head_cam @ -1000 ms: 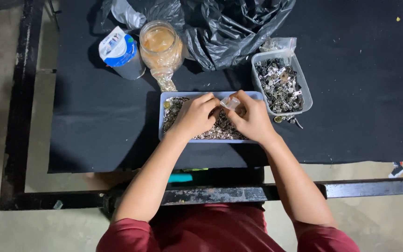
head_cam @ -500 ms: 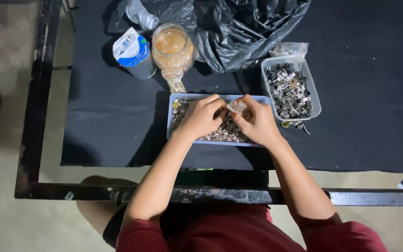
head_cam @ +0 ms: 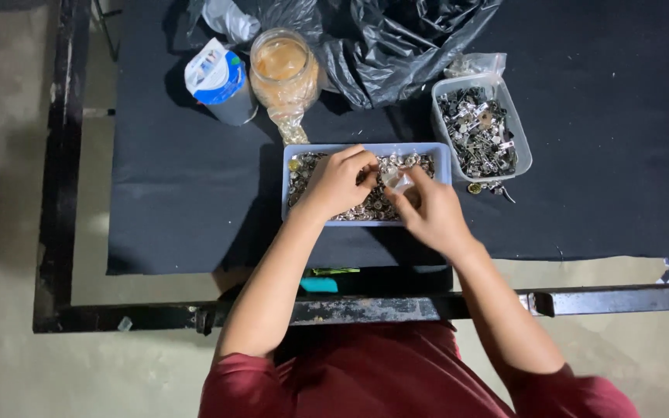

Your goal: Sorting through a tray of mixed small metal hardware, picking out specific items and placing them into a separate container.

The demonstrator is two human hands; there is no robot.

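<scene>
Both of my hands work over the shallow blue tray (head_cam: 291, 203) of small metal parts (head_cam: 365, 207) at the middle of the black table cover (head_cam: 180, 193).

Left hand (head_cam: 336, 184): it lies on the left half of the tray, fingers curled down into the parts. Whether they pinch a piece I cannot tell; the fingertips hide it.

Right hand (head_cam: 431, 217): half a second ago it lay flat over the right half of the tray. It now sits lower, at the tray's near right corner, and its thumb and forefinger are closed on a small pale piece (head_cam: 398, 183), lifted just above the heap. My reading: one part has been picked out of the tray and is being brought against the left fingertips, which stand just beside it.

Surroundings:
- A clear plastic tub (head_cam: 522, 151) of darker metal pieces stands just right of the tray, with a few loose pieces on the cloth beside it.
- A glass jar (head_cam: 283, 71) with orange contents stands behind the tray.
- A blue-and-white container (head_cam: 218, 80) stands left of the jar.
- A crumpled black plastic bag (head_cam: 404, 46) lies at the far edge.

The view has also shifted slightly; the tray itself appears unmoved relative to the tub and jar.
</scene>
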